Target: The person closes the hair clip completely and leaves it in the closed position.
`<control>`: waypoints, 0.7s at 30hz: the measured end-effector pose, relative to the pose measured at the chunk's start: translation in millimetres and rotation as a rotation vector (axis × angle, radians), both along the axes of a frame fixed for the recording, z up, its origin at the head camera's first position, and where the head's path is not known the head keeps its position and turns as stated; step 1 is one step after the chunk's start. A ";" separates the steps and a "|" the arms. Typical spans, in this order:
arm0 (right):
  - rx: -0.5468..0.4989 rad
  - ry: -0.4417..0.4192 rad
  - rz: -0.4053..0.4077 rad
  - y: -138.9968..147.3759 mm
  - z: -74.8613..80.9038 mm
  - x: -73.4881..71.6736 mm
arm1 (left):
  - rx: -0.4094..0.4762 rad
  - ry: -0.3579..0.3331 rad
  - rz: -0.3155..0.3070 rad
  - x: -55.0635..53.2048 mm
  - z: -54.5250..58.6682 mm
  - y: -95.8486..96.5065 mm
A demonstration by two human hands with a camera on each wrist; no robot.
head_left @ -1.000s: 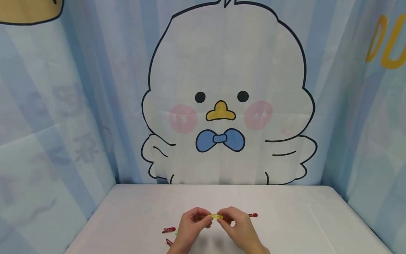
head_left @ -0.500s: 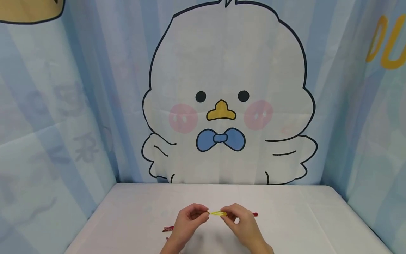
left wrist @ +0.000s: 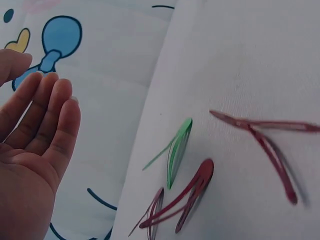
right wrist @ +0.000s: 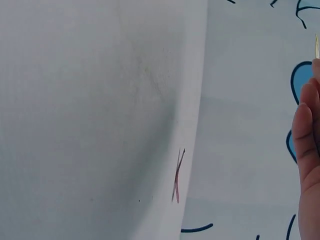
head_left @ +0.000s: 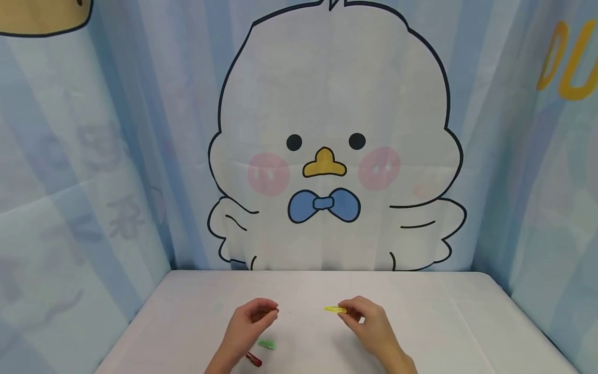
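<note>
In the head view my right hand (head_left: 371,326) pinches a yellow snap hair clip (head_left: 335,309) between thumb and fingertips, above the table. Only a sliver of that clip (right wrist: 317,46) shows in the right wrist view. Off to the left, my left hand (head_left: 248,323) hovers with nothing in it; its fingers (left wrist: 67,117) are loosely extended and the thumb stands apart. A green hair clip (head_left: 266,344) and a red hair clip (head_left: 254,359) lie on the table just right of the left wrist. Both have their parts spread in the left wrist view.
The white table (head_left: 444,322) carries further red clips: a widely spread one (left wrist: 270,142), a partly covered one (left wrist: 154,215), and one (right wrist: 177,177) seen from the right wrist. A printed curtain (head_left: 327,239) rises behind the table's back edge.
My hands have drawn apart: the left hand let go of the yellow hair clip and moved left, uncovering the green clip. The right hand shifted slightly right and up, keeping the yellow one.
</note>
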State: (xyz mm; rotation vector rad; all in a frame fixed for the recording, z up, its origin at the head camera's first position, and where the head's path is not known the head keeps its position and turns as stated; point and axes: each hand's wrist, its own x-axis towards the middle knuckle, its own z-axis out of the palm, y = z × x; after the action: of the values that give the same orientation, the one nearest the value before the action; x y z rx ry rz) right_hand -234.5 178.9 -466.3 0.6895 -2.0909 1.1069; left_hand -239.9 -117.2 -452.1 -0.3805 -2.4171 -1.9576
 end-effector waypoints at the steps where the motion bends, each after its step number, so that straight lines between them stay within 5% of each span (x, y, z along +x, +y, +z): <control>1: -0.002 -0.005 -0.006 1.5 -0.1 -0.6 | -0.018 -0.003 0.011 0.0 0.1 -3.1; 15: 0.032 -0.082 -0.101 28.5 7.5 -3.0 | -0.227 -0.021 0.133 -2.1 -6.6 -48.1; 21: 0.024 -0.257 -0.136 38.2 10.3 -1.3 | -0.265 -0.063 0.173 -0.6 -13.2 -62.3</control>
State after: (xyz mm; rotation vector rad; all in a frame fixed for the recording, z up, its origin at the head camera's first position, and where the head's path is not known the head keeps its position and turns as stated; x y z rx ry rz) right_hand -235.8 217.1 -456.0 0.4259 -2.3318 1.1443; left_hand -240.5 -179.5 -465.3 -0.1058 -2.6541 -1.6108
